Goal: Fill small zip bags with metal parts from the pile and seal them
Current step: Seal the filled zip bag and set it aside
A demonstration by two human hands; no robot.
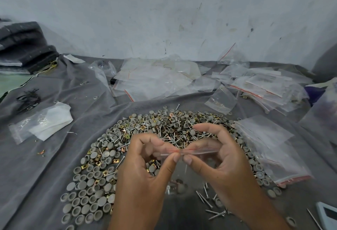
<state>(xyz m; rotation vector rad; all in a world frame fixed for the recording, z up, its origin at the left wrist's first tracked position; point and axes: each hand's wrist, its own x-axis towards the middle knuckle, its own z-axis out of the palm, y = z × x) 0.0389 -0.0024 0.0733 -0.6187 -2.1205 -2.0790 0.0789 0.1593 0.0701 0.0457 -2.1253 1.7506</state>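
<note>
A small clear zip bag (184,171) with a red line along its top hangs between my hands above the pile. My left hand (145,171) pinches the zip strip between thumb and forefinger. My right hand (220,164) pinches the same strip just to the right of it. A few parts show through the bag's bottom. The pile of parts (145,138) spreads over the grey cloth: grey round caps, screws and brass square clips.
Empty zip bags (155,78) lie heaped by the wall. Filled bags (264,87) lie at the back right, and a stack of bags (273,149) lies right of the pile. Dark folded material (25,47) is at the far left. Loose screws (206,198) lie near me.
</note>
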